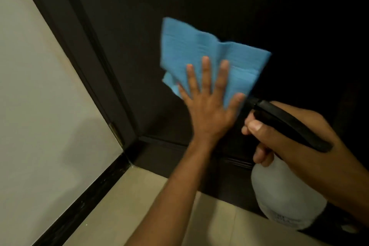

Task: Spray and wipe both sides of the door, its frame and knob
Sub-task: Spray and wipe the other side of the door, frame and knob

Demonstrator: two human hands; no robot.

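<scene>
A dark brown panelled door (139,46) fills the upper view, with its dark frame (65,32) running down the left. My left hand (209,106) presses a blue cloth (199,50) flat against the lower door panel, fingers spread and straight. To its right, my right hand (289,138) grips a spray bottle (285,191) with a black trigger head and a translucent white body, nozzle pointing at the door near the cloth. The knob is out of view.
A pale wall (40,106) stands left of the frame, with a black skirting board (79,201) along its foot. A brass hinge (115,131) shows low on the frame. Beige floor tiles (129,205) lie below the door.
</scene>
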